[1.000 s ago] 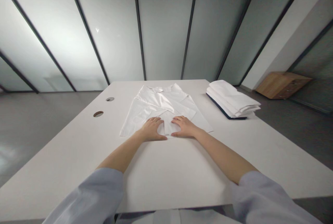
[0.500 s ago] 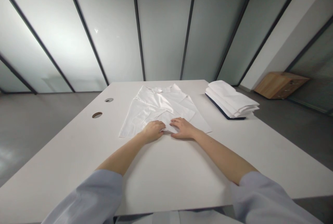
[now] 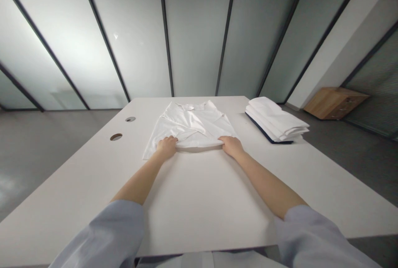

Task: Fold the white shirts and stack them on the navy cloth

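Two bare hands grip the near folded edge of a white cotton collared shirt [image 3: 192, 122], which lies flat and layered at the far middle of a smooth white table [image 3: 199, 205], collar pointing away from the person. The left hand [image 3: 167, 147] and the right hand [image 3: 231, 146] are well apart and mostly closed, their fingers curled over the cloth, and a thin shadow shows the edge raised slightly between them. The shirt looks light, soft and limp, so it will probably sag wherever it goes unsupported, and its layers may slide over one another on the slick tabletop. The folded edge near both ends seems the surest place to hold, with all layers pinched together. A folded stack of white cloth [image 3: 276, 119] sits to the right on a dark flat base [image 3: 264, 129], and two round cable holes [image 3: 116, 137] mark the table's left side. Pale blue-grey sleeves [image 3: 115, 235] cover both upper arms.
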Tool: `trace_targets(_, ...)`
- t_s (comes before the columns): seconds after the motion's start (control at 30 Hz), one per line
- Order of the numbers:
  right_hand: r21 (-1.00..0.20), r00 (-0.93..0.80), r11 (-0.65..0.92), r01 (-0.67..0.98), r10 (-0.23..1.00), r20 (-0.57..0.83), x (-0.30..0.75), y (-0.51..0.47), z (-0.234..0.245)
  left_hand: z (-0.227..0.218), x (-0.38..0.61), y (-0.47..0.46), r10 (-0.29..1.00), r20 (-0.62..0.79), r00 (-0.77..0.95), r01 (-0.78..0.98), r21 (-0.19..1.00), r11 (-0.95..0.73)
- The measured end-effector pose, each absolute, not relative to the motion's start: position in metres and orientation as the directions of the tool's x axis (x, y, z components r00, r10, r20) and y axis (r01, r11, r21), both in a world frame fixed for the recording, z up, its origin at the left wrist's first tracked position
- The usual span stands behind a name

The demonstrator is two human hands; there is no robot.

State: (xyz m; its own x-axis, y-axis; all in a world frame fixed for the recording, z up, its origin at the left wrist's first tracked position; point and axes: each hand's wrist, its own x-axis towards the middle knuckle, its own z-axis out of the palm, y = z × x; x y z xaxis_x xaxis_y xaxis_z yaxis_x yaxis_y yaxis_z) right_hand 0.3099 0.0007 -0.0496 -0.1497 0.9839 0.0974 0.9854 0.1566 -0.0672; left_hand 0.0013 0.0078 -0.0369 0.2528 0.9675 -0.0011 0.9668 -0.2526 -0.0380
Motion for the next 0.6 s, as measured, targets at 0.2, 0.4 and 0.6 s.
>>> trace_targets(0.2, -0.080, -0.031, 0.043, 0.996, 0.989, 0.148, 0.318, 0.002, -0.041, -0.018, -0.029, 0.019, 0.975, -0.059, 0.216, 0.975, -0.047, -0.219)
trace_targets(0.4, -0.064, -0.052, 0.072, 0.995, 0.961, 0.272, 0.326, 0.006, -0.029, -0.002, -0.060, 0.024, 0.972, 0.108, 0.210, 0.978, -0.013, -0.210)
trace_targets(0.6, -0.176, -0.237, 0.259, 0.950, 0.962, 0.135, 0.343, -0.015, -0.019, 0.015, -0.078, 0.007, 0.948, -0.060, 0.312, 0.945, 0.117, -0.304)
